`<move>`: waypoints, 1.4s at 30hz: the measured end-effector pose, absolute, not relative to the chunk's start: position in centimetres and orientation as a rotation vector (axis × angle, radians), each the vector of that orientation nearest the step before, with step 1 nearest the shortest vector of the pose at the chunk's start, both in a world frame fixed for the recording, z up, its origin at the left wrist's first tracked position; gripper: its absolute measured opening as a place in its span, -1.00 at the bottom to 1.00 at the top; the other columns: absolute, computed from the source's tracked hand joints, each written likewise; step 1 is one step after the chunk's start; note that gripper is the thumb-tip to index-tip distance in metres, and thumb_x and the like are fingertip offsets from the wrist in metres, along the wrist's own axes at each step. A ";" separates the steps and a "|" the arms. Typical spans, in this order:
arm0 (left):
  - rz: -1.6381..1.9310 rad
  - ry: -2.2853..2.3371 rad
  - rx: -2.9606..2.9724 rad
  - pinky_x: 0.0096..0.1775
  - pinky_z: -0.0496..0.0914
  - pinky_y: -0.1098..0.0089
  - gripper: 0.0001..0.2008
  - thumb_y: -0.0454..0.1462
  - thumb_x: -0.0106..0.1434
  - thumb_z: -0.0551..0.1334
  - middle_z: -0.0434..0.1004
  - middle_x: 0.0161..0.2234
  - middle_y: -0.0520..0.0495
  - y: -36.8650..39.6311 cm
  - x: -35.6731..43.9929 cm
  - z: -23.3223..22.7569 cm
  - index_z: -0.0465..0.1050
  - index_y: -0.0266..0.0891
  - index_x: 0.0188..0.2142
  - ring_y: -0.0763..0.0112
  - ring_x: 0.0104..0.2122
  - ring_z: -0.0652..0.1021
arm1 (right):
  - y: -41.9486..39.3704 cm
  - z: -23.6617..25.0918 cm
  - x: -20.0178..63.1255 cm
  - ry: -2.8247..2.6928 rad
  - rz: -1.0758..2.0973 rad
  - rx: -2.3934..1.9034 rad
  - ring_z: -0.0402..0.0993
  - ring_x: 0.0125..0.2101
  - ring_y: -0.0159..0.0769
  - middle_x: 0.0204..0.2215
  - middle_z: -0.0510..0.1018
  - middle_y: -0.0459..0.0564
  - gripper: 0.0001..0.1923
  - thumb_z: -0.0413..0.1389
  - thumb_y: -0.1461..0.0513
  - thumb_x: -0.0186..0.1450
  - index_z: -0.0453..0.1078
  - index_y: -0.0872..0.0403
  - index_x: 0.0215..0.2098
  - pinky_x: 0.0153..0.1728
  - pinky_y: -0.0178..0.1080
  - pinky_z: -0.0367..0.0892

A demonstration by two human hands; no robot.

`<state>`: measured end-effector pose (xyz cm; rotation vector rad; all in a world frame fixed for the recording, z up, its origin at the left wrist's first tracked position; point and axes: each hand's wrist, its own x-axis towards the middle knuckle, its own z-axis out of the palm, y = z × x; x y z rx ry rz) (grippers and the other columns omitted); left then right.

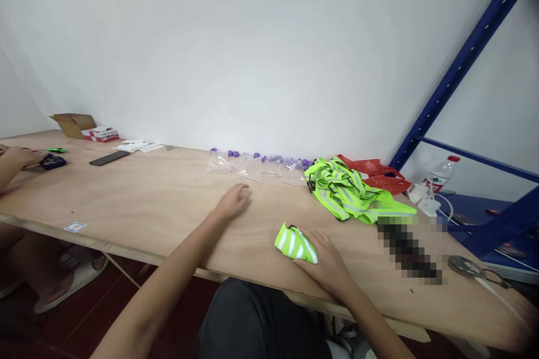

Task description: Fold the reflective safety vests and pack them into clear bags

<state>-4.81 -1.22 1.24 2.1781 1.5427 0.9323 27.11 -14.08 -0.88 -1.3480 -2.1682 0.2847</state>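
My right hand grips a folded neon-yellow reflective strap bundle with silver stripes and a black buckle, low over the table near its front edge. My left hand is held over the wood to the left, holding nothing, its fingers loosely bent and slightly blurred. Nearest to it, just beyond, lie several clear plastic bags along the wall, with small purple pieces at their far ends. A loose heap of the same neon reflective straps lies beyond my right hand, to the right of the bags.
Behind the heap is a red plastic bag. Blue shelving, a bottle and a white charger with cable stand right. A pixelated dark patch covers the table's right. Another person's hand, a cardboard box and dark slab are left.
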 end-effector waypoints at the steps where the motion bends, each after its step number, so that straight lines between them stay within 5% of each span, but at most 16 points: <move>1: 0.920 1.665 2.159 0.21 0.27 0.11 -0.56 -0.26 0.30 0.17 0.37 0.21 -0.26 -0.3 -6.2 1.1 0.37 -0.25 0.17 0.08 0.20 0.38 | -14.0 -0.9 27.1 -2.173 0.291 -1.355 0.37 0.11 0.02 0.16 0.46 0.10 -0.33 0.27 0.07 0.19 0.29 0.02 0.23 0.13 0.05 0.27; 7: 0.739 2.268 1.960 0.22 0.05 -0.24 -0.58 -0.26 0.32 0.08 -0.09 0.41 -0.38 4.2 -11.9 -0.1 0.36 -0.32 0.13 -0.27 0.36 -0.02 | -13.6 -1.1 27.2 -2.176 0.305 -1.388 0.40 0.09 0.04 0.15 0.48 0.10 -0.33 0.27 0.04 0.18 0.32 0.00 0.22 0.09 0.05 0.31; 12: 0.552 2.405 1.943 0.19 0.04 -0.28 -0.58 -0.16 0.33 0.03 -0.15 0.43 -0.32 7.7 -13.1 -0.9 0.42 -0.29 0.07 -0.28 0.37 -0.05 | -13.5 -1.8 27.6 -2.173 0.244 -1.356 0.43 0.08 0.04 0.14 0.50 0.07 -0.33 0.26 0.02 0.17 0.33 -0.04 0.22 0.06 0.03 0.36; 25: 0.533 2.480 1.992 0.22 0.01 -0.20 -0.50 -0.18 0.35 -0.03 0.20 0.32 -0.33 9.8 -13.7 -1.2 0.34 -0.29 0.20 -0.13 0.31 0.14 | -13.3 -2.6 27.9 -2.164 0.249 -1.362 0.46 0.06 0.08 0.10 0.52 0.08 -0.34 0.25 0.01 0.17 0.34 -0.07 0.22 0.03 0.06 0.40; 31: 0.650 2.545 2.002 0.20 0.07 -0.13 -0.52 -0.22 0.43 -0.14 0.34 0.21 -0.33 6.7 -12.8 -0.2 0.50 -0.28 0.04 -0.05 0.19 0.31 | -13.3 -2.2 27.6 -2.155 0.250 -1.355 0.45 0.07 0.05 0.12 0.51 0.08 -0.34 0.27 0.03 0.16 0.35 -0.04 0.21 0.05 0.04 0.38; 42: 0.861 2.201 2.296 0.02 0.36 0.21 -0.62 -0.23 0.42 -0.03 0.54 -0.05 -0.15 -4.1 -9.1 2.4 0.60 -0.17 -0.17 0.15 -0.08 0.53 | -14.2 -0.6 26.8 -2.090 0.353 -1.357 0.40 0.09 0.00 0.14 0.49 0.07 -0.34 0.26 0.09 0.17 0.31 -0.02 0.23 0.10 0.03 0.30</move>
